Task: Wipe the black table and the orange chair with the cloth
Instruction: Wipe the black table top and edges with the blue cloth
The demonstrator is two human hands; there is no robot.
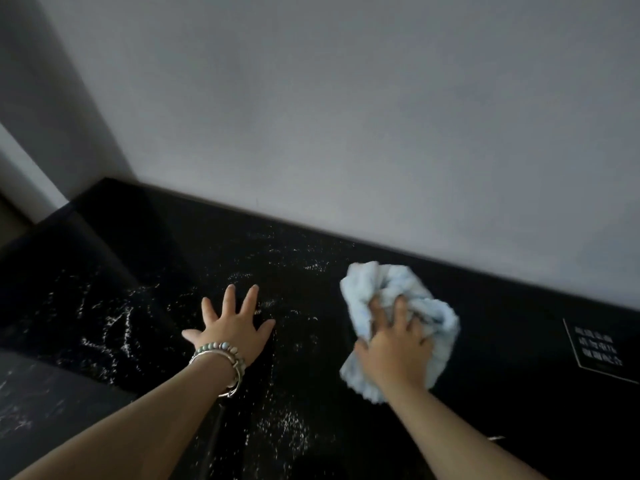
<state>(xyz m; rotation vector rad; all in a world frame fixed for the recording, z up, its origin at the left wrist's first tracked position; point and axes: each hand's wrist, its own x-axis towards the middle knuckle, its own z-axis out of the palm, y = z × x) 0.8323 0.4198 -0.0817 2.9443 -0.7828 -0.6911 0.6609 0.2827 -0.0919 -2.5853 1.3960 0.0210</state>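
The black table (pixel 304 271) has a glossy top with white marble-like streaks and runs along a grey wall. A crumpled light blue cloth (pixel 391 289) lies on it at centre right. My right hand (pixel 394 344) presses down on the cloth with its fingers curled into the folds. To the left, my left hand (pixel 232 327) rests flat on the tabletop with its fingers spread, a beaded bracelet on its wrist. The orange chair is not in view.
A grey wall (pixel 346 116) rises right behind the table's back edge. A dark sign with white lettering (pixel 597 351) lies on the table at the far right. The table's left end drops to a lower dark surface (pixel 52 403).
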